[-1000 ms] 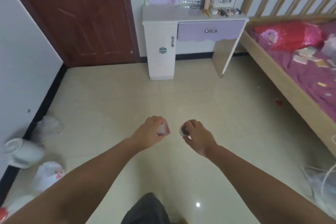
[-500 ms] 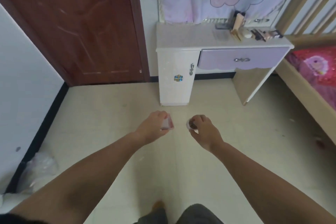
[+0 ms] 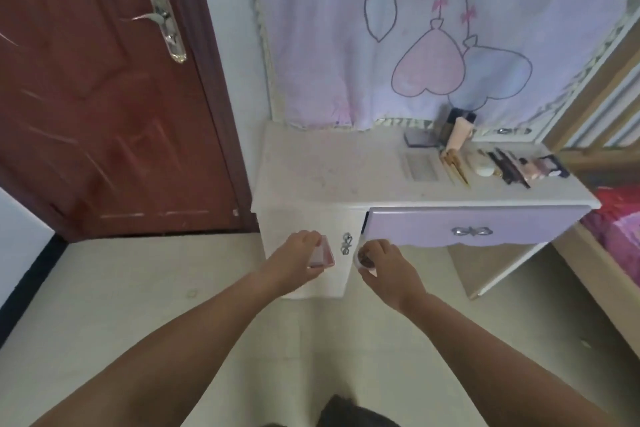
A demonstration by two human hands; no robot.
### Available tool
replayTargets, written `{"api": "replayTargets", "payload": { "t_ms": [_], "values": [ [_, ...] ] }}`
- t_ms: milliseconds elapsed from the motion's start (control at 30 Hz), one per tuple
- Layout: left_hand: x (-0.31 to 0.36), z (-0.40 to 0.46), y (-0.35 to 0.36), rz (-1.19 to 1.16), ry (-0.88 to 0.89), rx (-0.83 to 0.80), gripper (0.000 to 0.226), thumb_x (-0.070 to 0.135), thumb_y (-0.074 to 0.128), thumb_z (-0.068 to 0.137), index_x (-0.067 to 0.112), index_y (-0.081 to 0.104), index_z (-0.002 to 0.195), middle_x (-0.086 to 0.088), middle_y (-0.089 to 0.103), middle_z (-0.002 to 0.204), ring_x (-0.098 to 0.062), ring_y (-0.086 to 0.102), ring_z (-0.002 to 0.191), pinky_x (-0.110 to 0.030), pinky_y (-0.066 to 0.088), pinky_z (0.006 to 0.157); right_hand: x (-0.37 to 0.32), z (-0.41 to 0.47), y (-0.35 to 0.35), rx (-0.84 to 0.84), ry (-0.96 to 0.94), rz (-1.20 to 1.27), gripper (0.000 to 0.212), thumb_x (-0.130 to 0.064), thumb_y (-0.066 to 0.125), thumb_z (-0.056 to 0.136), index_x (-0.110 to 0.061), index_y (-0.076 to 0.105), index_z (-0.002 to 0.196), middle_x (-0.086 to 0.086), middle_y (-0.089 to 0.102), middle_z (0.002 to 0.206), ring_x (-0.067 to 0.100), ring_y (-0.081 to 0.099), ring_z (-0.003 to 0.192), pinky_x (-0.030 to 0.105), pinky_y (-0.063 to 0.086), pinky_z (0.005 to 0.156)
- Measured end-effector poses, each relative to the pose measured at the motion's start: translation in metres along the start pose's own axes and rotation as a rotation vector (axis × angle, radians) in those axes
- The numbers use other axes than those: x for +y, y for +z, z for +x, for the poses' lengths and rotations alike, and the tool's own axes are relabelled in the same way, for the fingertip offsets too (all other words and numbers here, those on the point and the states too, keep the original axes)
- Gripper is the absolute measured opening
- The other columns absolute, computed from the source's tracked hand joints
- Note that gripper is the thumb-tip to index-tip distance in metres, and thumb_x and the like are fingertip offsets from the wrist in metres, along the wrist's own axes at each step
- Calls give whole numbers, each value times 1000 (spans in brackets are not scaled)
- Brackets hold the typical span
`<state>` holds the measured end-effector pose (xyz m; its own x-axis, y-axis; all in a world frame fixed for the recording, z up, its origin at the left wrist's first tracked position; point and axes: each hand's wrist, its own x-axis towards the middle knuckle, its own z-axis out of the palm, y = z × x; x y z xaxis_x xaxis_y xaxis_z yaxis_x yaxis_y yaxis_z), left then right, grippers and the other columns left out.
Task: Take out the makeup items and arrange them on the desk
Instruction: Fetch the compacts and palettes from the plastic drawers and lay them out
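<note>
Your left hand (image 3: 294, 262) grips a flat pink compact (image 3: 321, 256) by its edges, held in the air in front of the desk's cabinet door. Your right hand (image 3: 388, 265) pinches a small round pot (image 3: 364, 258) with a dark top between thumb and curled fingers, level with the compact and just beside it, the two not touching.

Judgement: both items look light, rigid and smooth-cased, so likely slippery. Keep hold of the compact across its narrow sides; hold the pot round its wall, not its lid, which may be loose. A drop onto the hard floor (image 3: 131, 291) could crack either.

The desk (image 3: 329, 184) top is bare on its left half. On the right half lie a grey palette (image 3: 419, 140), a peach tube (image 3: 459, 132), a white round jar (image 3: 484, 166) and dark pencils (image 3: 509, 168), close together. The purple drawer (image 3: 415, 227) looks a little open. Nothing stands between your hands and the desk top. A brown door (image 3: 104, 97) stands left, a bed (image 3: 620, 218) right
</note>
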<state>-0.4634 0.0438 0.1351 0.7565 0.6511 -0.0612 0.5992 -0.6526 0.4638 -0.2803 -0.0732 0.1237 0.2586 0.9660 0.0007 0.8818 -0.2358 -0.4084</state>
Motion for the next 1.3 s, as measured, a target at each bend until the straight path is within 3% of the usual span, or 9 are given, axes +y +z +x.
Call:
{"api": "replayTargets", "payload": {
  "t_ms": [233, 400, 600, 800, 867, 967, 1100, 1200, 1300],
  "values": [
    [-39, 155, -24, -19, -30, -35, 43, 29, 64, 86, 13, 45, 120, -6, 47, 124, -21, 44, 112, -28, 38, 91, 42, 164, -20, -65, -13, 8, 30, -26, 56, 89, -17, 49, 117, 0, 47, 124, 22, 46, 114, 33, 49, 82],
    [-66, 267, -33, 6, 2, -120, 43, 29, 62, 87, 13, 43, 122, -7, 46, 127, -24, 43, 114, -32, 40, 92, 78, 258, -22, -58, 82, 0, 30, -26, 54, 91, -16, 47, 118, 2, 47, 125, 22, 46, 113, 30, 46, 80],
    [-61, 390, -39, 5, 61, -215, 40, 30, 60, 87, 11, 43, 118, -10, 46, 122, -26, 44, 110, -32, 37, 84, 128, 347, -45, -35, 183, -22, 32, -25, 56, 90, -12, 48, 118, 6, 48, 124, 26, 47, 113, 35, 46, 84],
    [-44, 484, -21, -35, 29, -233, 40, 31, 60, 87, 12, 44, 119, -9, 46, 125, -26, 43, 112, -35, 40, 88, 197, 426, -58, -89, 148, -62, 31, -26, 57, 88, -12, 50, 115, 7, 52, 121, 28, 50, 109, 36, 46, 86],
    [-44, 509, -12, 12, 30, -254, 43, 40, 54, 87, 13, 43, 119, -7, 43, 130, -27, 43, 115, -36, 41, 92, 214, 448, -59, -104, 107, -103, 30, -28, 55, 89, -14, 49, 114, 5, 53, 120, 27, 51, 107, 35, 45, 86],
    [-54, 535, 10, 8, -3, -284, 58, 60, 29, 81, 16, 45, 115, -6, 43, 123, -29, 43, 115, -32, 40, 88, 230, 471, -55, -142, 39, -137, 27, -29, 56, 87, -18, 50, 112, 2, 53, 120, 24, 51, 106, 34, 38, 91],
    [-51, 539, 16, 4, 9, -215, 49, 33, 59, 88, 10, 43, 129, -9, 43, 129, -26, 39, 119, -29, 36, 89, 240, 479, -45, -179, -21, -169, 21, -27, 55, 87, -22, 50, 107, 0, 51, 120, 24, 50, 109, 37, 27, 107],
    [-52, 538, 19, -58, -47, -180, 61, 31, 64, 85, 14, 35, 135, -6, 38, 135, -23, 35, 126, -34, 42, 88, 242, 480, -41, -193, -17, -191, 22, -29, 53, 89, -22, 48, 110, -1, 47, 125, 23, 46, 115, 41, 19, 114],
    [-52, 537, 21, -68, -69, -197, 65, 31, 66, 83, 17, 33, 138, -3, 36, 138, -20, 34, 128, -34, 42, 89, 240, 478, -39, -194, 13, -211, 29, -34, 53, 90, -19, 46, 115, 5, 36, 142, 25, 34, 133, 46, 11, 118]
  ]
}}
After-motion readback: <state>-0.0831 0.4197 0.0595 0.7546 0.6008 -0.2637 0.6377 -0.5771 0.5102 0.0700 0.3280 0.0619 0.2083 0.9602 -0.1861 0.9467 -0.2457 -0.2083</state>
